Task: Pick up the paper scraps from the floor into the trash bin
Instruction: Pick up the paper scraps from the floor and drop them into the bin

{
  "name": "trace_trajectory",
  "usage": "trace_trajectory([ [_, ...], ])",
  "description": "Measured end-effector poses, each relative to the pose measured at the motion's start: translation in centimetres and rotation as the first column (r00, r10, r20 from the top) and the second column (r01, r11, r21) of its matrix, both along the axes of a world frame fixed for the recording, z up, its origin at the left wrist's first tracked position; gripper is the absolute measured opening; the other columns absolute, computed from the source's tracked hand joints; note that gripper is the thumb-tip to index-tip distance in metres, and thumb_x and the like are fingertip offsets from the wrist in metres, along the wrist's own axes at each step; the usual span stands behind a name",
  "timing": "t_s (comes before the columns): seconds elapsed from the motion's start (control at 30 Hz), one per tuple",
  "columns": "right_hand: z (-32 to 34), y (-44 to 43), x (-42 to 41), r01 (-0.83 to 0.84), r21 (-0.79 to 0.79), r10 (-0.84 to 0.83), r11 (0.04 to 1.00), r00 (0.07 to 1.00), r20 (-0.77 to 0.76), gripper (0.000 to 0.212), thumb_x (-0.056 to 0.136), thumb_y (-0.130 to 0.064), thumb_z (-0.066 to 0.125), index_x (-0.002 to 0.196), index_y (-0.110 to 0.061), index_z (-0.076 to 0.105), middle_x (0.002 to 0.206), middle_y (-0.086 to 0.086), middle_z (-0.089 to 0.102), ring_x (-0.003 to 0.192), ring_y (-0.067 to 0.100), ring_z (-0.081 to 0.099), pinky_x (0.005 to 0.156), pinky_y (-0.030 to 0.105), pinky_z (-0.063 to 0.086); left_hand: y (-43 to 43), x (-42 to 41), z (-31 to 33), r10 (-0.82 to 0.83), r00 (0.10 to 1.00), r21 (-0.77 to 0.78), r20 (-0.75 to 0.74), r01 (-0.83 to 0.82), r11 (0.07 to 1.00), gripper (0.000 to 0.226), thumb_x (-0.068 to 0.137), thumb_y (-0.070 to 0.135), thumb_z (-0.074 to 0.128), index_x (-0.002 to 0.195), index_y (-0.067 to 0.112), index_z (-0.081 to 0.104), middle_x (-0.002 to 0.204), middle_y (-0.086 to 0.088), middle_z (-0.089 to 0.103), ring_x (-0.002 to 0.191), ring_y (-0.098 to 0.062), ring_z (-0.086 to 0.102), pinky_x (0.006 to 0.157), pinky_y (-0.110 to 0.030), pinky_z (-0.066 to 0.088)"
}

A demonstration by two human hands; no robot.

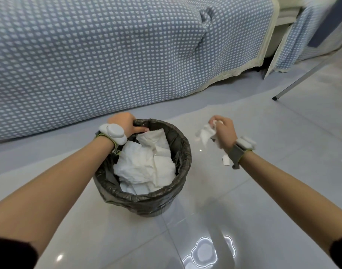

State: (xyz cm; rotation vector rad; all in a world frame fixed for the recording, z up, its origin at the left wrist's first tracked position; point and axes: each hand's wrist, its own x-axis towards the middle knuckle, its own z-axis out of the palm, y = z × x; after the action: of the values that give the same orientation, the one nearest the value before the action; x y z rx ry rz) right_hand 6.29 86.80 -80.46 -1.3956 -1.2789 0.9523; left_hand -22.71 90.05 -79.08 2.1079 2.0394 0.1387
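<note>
**Moving a Held Bunch of Paper Scraps to the Trash Bin**

**Position of parts.** The trash bin (146, 204) stands on the tiled floor (272, 200), near the person and left of centre. It is lined with a dark bag and already well filled with crumpled white paper (146, 166). A blue patterned cloth (88, 55) hangs down to the floor on the far side of the bin.

**Left hand.** The left hand (125, 124) grips the far left rim of the bin, with its fingers curled over the edge of the liner. By this hold it steadies the bin.

**Right hand.** The right hand (223, 131) is to the right of the bin and clear of the floor. Its fingers are closed on a bunch of paper scraps (206, 135), which trails out to the left, toward the bin but not yet over it.

**Loose piece.** A small white piece (226, 160) shows just below the right wrist. It cannot be told whether it lies on the floor or hangs from the bunch.

**Handling notes.** The scraps look very light, soft and easily torn. They are likely to flutter or shed pieces if they are let go high above the opening. Grip the bunch at its gathered middle rather than by a trailing edge. Release it low over the bin, since the pile inside sits close to the rim.
</note>
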Motion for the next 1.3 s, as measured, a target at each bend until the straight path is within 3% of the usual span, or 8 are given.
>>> trace_trajectory([
  [0.27,5.8,-2.8,-8.7,-0.490,0.131,0.434,0.862,0.847,0.307,0.033,0.083,-0.045,0.034,0.077,-0.018,0.053,0.078,0.002,0.052,0.072,0.007,0.047,0.072,0.022,0.040,0.0,0.2,0.2,-0.003,1.000,0.020,-0.011,0.004,1.000,0.050,0.081,0.051,0.061,0.052,0.014,0.046,0.054,-0.003,0.048,0.051,-0.022,0.045,0.047,-0.025,0.029],
  [0.4,3.9,-2.5,-9.9,-0.670,-0.233,0.702,0.705,0.611,0.365,0.056,0.093,-0.040,0.041,0.137,-0.008,0.028,0.128,0.002,0.039,0.123,0.018,0.042,0.100,0.020,0.035,-0.1,-0.1,0.2,-0.029,0.998,0.028,-0.059,0.030,0.999,0.036,0.087,0.028,0.057,0.056,0.012,0.049,0.067,-0.011,0.057,0.059,-0.026,0.050,0.055,-0.028,0.036],
  [0.53,5.7,1.3,-8.7,-0.347,-0.163,0.358,0.923,0.933,0.040,0.053,0.094,-0.005,0.049,0.142,-0.001,0.028,0.137,0.014,0.044,0.121,0.035,0.050,0.093,0.011,0.041,0.1,-0.1,0.0,-0.017,1.000,0.015,-0.021,0.018,1.000,0.054,0.080,0.055,0.061,0.050,0.014,0.045,0.053,-0.003,0.049,0.049,-0.021,0.045,0.048,-0.025,0.033],
  [0.7,-0.4,2.4,3.3,-0.121,-0.195,0.123,0.973,0.992,0.000,0.024,0.097,-0.025,0.035,0.112,-0.015,0.050,0.091,0.009,0.061,0.070,0.015,0.052,0.068,0.023,0.042,0.4,0.0,-0.2,-0.022,0.999,0.007,-0.023,0.022,1.000,0.057,0.076,0.063,0.060,0.052,0.013,0.047,0.052,-0.002,0.049,0.046,-0.016,0.044,0.046,-0.026,0.032],
  [0.77,-5.0,2.4,6.2,-0.034,-0.323,0.131,0.946,0.951,0.282,0.026,0.095,-0.009,0.041,0.117,-0.013,0.053,0.111,0.014,0.055,0.081,0.018,0.052,0.066,0.019,0.043,0.4,0.0,-0.2,-0.021,1.000,0.013,-0.023,0.021,1.000,0.058,0.076,0.063,0.060,0.051,0.014,0.045,0.051,-0.002,0.049,0.046,-0.016,0.043,0.046,-0.026,0.031],
  [0.87,-10.2,1.1,9.7,-0.032,-0.553,0.384,0.833,0.753,0.535,0.055,0.091,-0.001,0.045,0.143,-0.014,0.035,0.152,0.013,0.027,0.137,0.030,0.033,0.108,0.035,0.033,0.3,0.1,-0.2,-0.020,0.999,0.026,-0.037,0.021,0.999,0.058,0.077,0.062,0.060,0.049,0.014,0.041,0.050,-0.002,0.046,0.045,-0.016,0.042,0.044,-0.026,0.029],
  [1.07,-13.6,-1.3,10.1,0.085,-0.755,0.662,0.650,0.426,0.617,0.068,0.093,-0.015,0.044,0.150,-0.023,0.008,0.159,0.010,-0.007,0.147,0.031,0.005,0.119,0.037,0.010,0.4,0.1,-0.4,-0.021,0.999,0.039,-0.046,0.023,0.999,0.057,0.076,0.064,0.059,0.053,0.013,0.048,0.059,-0.005,0.057,0.053,-0.020,0.051,0.049,-0.027,0.035],
  [1.3,-14.9,-1.2,8.7,0.083,-0.689,0.550,0.720,0.537,0.640,0.056,0.091,-0.008,0.049,0.144,-0.004,0.031,0.155,0.014,0.022,0.144,0.027,0.021,0.115,0.030,0.017,0.4,0.2,-0.6,-0.028,0.998,0.036,-0.062,0.030,0.999,0.057,0.077,0.064,0.059,0.052,0.014,0.045,0.056,-0.003,0.053,0.053,-0.019,0.049,0.049,-0.027,0.035],
])
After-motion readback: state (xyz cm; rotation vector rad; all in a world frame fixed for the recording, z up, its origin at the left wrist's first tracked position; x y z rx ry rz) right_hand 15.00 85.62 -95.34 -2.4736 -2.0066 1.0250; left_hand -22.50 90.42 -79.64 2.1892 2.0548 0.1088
